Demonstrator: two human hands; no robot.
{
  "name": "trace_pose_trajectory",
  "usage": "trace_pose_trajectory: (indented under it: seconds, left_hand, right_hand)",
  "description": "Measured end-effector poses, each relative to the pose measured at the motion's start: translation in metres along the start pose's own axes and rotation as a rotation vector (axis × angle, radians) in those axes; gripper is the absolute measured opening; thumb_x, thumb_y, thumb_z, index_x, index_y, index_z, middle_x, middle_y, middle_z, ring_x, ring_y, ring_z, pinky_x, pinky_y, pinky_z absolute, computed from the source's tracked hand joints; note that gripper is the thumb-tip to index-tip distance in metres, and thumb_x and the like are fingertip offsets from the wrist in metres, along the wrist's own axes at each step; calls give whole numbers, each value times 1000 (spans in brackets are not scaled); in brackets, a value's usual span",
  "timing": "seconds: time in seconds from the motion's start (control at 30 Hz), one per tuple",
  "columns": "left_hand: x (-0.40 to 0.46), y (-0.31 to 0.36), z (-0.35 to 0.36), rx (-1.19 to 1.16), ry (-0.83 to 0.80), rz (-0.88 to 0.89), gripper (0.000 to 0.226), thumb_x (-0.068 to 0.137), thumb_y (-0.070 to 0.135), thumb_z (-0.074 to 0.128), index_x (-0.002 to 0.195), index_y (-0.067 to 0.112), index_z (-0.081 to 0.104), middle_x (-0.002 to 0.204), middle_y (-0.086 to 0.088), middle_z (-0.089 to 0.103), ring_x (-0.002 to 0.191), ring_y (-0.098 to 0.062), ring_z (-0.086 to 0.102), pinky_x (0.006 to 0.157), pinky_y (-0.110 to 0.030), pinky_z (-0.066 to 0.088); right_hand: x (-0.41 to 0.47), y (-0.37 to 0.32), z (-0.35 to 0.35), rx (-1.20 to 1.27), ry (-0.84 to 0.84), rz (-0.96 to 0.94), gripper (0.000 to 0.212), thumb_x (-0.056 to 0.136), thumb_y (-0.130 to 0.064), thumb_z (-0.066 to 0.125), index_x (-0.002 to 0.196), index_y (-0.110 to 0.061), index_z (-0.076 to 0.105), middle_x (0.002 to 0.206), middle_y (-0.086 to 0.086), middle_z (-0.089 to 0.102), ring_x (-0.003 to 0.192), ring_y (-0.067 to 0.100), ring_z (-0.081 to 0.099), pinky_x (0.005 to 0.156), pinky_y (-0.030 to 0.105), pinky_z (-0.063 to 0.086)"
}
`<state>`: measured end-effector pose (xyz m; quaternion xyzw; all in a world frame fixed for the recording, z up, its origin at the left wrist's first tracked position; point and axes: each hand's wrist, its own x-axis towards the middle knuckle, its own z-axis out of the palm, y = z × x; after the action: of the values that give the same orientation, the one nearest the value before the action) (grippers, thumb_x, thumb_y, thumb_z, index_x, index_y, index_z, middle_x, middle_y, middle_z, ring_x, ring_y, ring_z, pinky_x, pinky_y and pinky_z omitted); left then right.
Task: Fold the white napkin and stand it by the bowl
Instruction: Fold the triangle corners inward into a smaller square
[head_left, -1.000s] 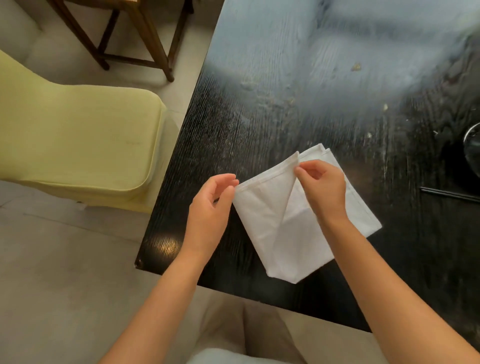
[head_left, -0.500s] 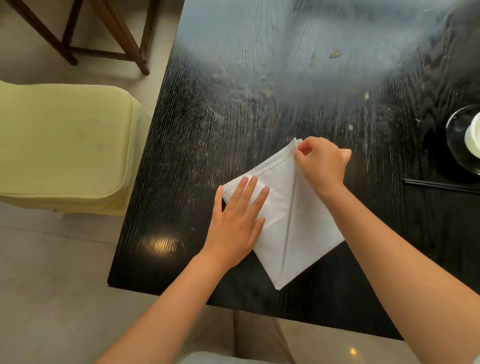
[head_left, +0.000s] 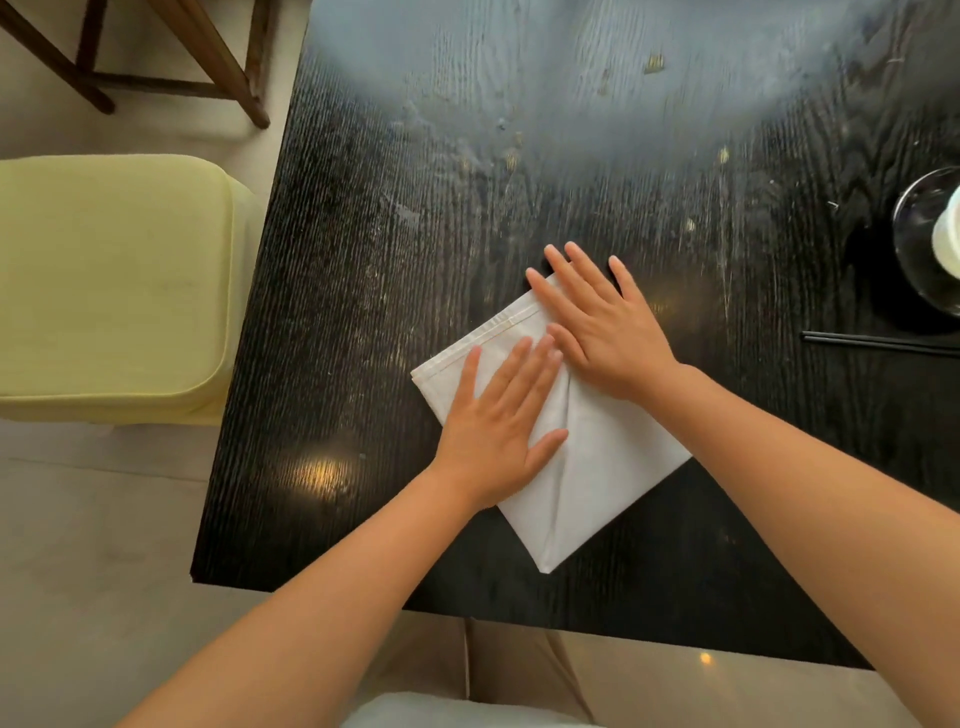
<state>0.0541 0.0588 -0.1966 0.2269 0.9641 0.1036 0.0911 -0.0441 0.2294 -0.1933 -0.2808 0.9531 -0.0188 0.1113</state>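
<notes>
The white napkin (head_left: 597, 478) lies folded into a kite-like shape on the black table (head_left: 363, 312), its point toward me and a crease running down its middle. My left hand (head_left: 498, 421) rests flat on its left flap, fingers spread. My right hand (head_left: 597, 322) presses flat on the upper right flap, fingertips reaching past the far corner onto the table. A glass bowl (head_left: 919, 244) with something white inside sits at the right edge, partly cut off.
Black chopsticks (head_left: 878, 344) lie below the bowl on the right. A pale yellow padded chair (head_left: 114, 291) stands beside the table's left edge, and a wooden chair's legs (head_left: 218, 62) show at top left. Crumbs dot the far tabletop.
Both napkin flaps, held up a second ago, have come down. My right hand went from pinching the top corner to lying flat; my left hand stays flat.
</notes>
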Motion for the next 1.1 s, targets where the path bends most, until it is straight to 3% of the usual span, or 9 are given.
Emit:
trace_pose_trajectory:
  seconds: [0.2,0.37,0.47,0.57,0.63,0.77,0.9,1.1]
  left_hand:
    - [-42,15,17,47,-87,435,63,94,50,21,148,18,15,156,-2,16,144,-21,9,114,-48,8]
    - [-95,33,19,0,-167,521,63,97,49,20,149,12,15,157,-4,14,145,-19,4,116,-40,0]
    - [-88,41,3,-122,-112,364,59,99,44,10,149,12,15,156,-5,15,145,-16,5,116,-40,-1]
    - [-32,39,-13,-175,145,-73,56,99,38,7,149,12,6,158,-5,6,144,-16,5,115,-46,0]
    - [12,31,-16,-143,208,-289,58,98,37,15,148,9,9,157,-6,12,144,-18,10,114,-49,3]
    - [42,9,2,-17,104,-356,62,93,39,19,147,7,16,155,-6,21,143,-18,18,113,-50,7]
    - [28,-3,6,-1,109,-344,61,94,38,21,146,6,21,154,-9,24,142,-21,21,112,-47,8]
    - [-23,-25,3,-5,60,-385,65,94,42,20,147,6,12,156,-11,13,144,-21,9,113,-49,10]
  right_hand:
    - [0,0,1,6,14,-2,53,99,-40,19,149,-26,9,158,4,8,145,20,0,116,49,4]
    - [0,-2,0,7,25,14,53,99,-40,19,148,-28,6,158,2,7,145,19,-3,117,49,2]
    - [1,-2,2,11,39,19,53,99,-39,20,148,-28,8,158,3,9,145,19,-1,117,50,4]
    - [1,-2,5,7,61,19,54,96,-38,20,148,-26,13,158,4,13,145,20,4,116,50,6]
    - [1,-2,6,-10,57,26,53,97,-38,20,148,-27,12,158,3,11,145,19,3,116,49,7]
    - [1,-2,5,10,69,18,55,95,-38,19,148,-25,14,157,4,14,145,20,6,116,50,9]
    - [0,-2,3,13,63,14,54,95,-36,21,148,-25,14,157,4,14,145,20,7,115,50,9]
    - [0,-2,2,2,35,25,54,97,-37,22,149,-26,8,158,2,8,145,18,0,117,49,3]
